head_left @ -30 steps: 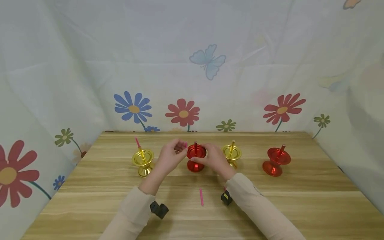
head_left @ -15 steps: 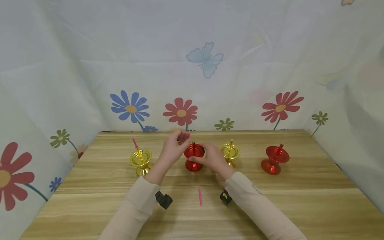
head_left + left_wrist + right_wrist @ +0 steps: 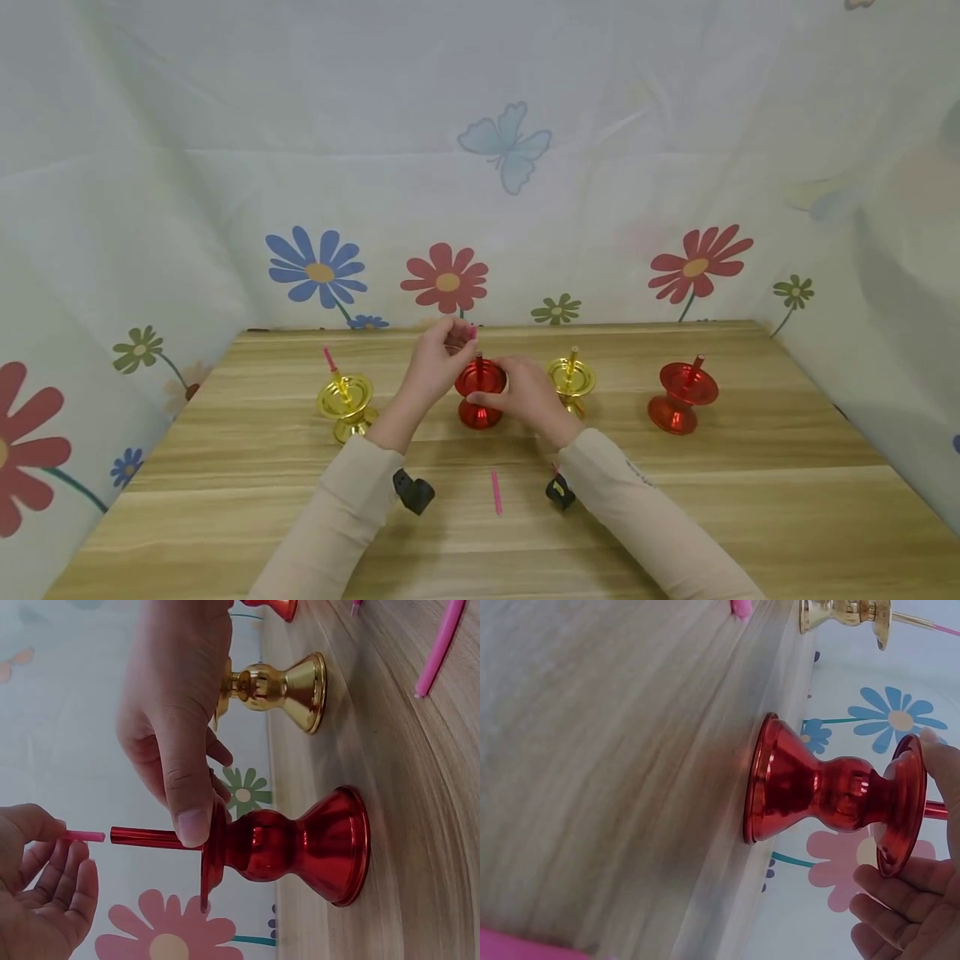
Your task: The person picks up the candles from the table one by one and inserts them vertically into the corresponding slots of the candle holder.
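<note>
My left hand (image 3: 435, 365) pinches a thin pink candle (image 3: 85, 836) between thumb and fingers. In the left wrist view the candle's lower end is in line with the red tube (image 3: 146, 837) of a red metallic candle holder (image 3: 480, 414), with a small gap between them. With thumb and fingers, my right hand (image 3: 529, 396) grips the rim of that holder's dish (image 3: 906, 806). The holder stands upright on the table. Most of the pink candle is hidden behind the left fingers.
To the left stands a gold holder (image 3: 347, 398) bearing a tilted pink candle (image 3: 329, 359). Another gold holder (image 3: 572, 379) and a red one (image 3: 681, 400) stand to the right. A loose pink candle (image 3: 497, 493) lies on the wooden table (image 3: 480, 554) in front.
My left hand has risen slightly with the pink candle, from beside the red holder's tube to above it. The right hand keeps its grip on the dish. The head view has shifted a little.
</note>
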A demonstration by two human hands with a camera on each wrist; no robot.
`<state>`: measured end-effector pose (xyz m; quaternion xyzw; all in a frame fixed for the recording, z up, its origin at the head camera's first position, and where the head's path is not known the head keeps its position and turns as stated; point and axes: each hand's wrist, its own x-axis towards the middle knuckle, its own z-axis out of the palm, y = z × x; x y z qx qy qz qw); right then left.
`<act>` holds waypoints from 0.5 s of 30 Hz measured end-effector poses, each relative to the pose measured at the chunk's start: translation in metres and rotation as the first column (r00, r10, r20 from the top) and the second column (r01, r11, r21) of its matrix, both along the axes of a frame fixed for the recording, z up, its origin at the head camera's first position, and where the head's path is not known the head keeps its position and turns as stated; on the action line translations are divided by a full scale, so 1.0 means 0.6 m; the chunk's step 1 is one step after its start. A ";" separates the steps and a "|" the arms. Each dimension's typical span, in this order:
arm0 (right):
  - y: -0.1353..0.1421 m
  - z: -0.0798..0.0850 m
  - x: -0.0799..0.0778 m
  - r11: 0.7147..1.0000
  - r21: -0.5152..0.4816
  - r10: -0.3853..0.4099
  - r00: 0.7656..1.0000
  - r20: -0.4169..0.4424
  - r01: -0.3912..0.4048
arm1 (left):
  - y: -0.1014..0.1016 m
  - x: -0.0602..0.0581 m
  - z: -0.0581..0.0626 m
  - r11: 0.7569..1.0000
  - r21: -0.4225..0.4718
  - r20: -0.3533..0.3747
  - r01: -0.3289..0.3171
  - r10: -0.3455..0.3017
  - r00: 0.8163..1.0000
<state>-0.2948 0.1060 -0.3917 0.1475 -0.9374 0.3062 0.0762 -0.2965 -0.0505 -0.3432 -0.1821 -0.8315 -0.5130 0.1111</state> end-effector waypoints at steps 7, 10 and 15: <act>-0.002 -0.001 -0.001 1.000 -0.012 0.020 1.000 -0.004 -0.020 | -0.003 -0.007 -0.008 0.998 0.055 0.025 0.001 -0.002 1.000; -0.001 -0.002 -0.001 1.000 -0.004 0.017 1.000 -0.006 -0.017 | -0.001 -0.010 -0.010 0.998 0.070 0.017 0.002 -0.003 1.000; 0.000 -0.002 -0.002 1.000 -0.003 0.016 0.999 -0.028 -0.016 | 0.003 -0.016 -0.012 0.997 0.077 -0.002 0.009 -0.009 1.000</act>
